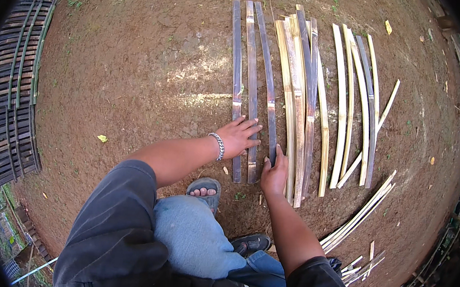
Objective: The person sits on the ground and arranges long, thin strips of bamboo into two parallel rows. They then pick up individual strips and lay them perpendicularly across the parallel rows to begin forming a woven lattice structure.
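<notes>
Three dark split-bamboo strips lie roughly parallel on the bare brown ground: a left strip [235, 56], a middle strip [250, 49] and a right strip [264, 51]. My left hand [236, 137] rests spread and flat across the left and middle strips, holding nothing. The near end of the right strip is in my right hand [275, 175], thumb and index finger on either side of it; the remaining fingers are curled and partly hidden. Just right of that hand, an overlapping pile of brown and pale bamboo strips [299, 103] lies lengthwise.
Farther right are several pale strips [341, 98], one crossing slantwise beneath others. A bundle of thin pale strips [358, 215] lies near my right arm. A slatted dark bamboo panel [14, 81] stands at the left edge. My sandalled foot [204, 190] is close to the strips' near ends.
</notes>
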Tool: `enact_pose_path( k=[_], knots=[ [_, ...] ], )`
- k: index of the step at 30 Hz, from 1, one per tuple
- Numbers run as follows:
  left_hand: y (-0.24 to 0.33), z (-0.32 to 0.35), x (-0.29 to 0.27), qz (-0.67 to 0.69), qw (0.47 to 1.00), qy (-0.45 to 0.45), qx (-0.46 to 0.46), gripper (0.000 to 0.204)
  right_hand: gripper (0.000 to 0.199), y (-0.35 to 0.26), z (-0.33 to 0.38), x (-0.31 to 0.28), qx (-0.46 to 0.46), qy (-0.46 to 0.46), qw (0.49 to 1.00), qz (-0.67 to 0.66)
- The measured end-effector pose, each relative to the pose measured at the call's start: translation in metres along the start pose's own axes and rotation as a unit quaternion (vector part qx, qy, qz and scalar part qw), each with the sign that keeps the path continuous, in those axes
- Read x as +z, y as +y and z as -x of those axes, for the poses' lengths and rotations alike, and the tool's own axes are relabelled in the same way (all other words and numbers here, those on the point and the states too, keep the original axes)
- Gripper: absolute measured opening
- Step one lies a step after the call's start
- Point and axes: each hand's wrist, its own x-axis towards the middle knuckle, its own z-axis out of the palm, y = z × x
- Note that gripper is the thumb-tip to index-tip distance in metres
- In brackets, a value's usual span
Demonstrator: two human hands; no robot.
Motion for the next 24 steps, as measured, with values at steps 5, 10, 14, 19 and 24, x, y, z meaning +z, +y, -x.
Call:
enact_pose_path(
  k=[5, 10, 14, 19, 24],
  knots=[
    [-0.001, 0.004, -0.003, -0.005, 1.0, 0.005, 0.001, 0.069, 0.058, -0.004, 0.0, 0.005, 0.003, 0.009, 1.0, 0.0],
    [0.002, 0.011, -0.008, -0.006, 0.999, 0.012, -0.036, 0.081, 0.057, -0.004, 0.0, 0.007, -0.003, 0.018, 1.0, -0.005],
    [0.004, 0.014, -0.009, -0.001, 0.999, 0.004, -0.036, 0.083, 0.053, -0.006, 0.0, 0.007, 0.006, 0.022, 1.0, -0.006],
    [0.001, 0.015, -0.005, 0.001, 0.999, 0.011, -0.035, 0.085, 0.055, -0.002, 0.001, 0.006, -0.001, 0.037, 0.999, -0.006],
    [0.003, 0.015, -0.007, -0.002, 0.999, 0.004, -0.042, 0.085, 0.056, -0.009, -0.001, -0.002, 0.047, 0.008, 0.998, 0.039]
  ],
)
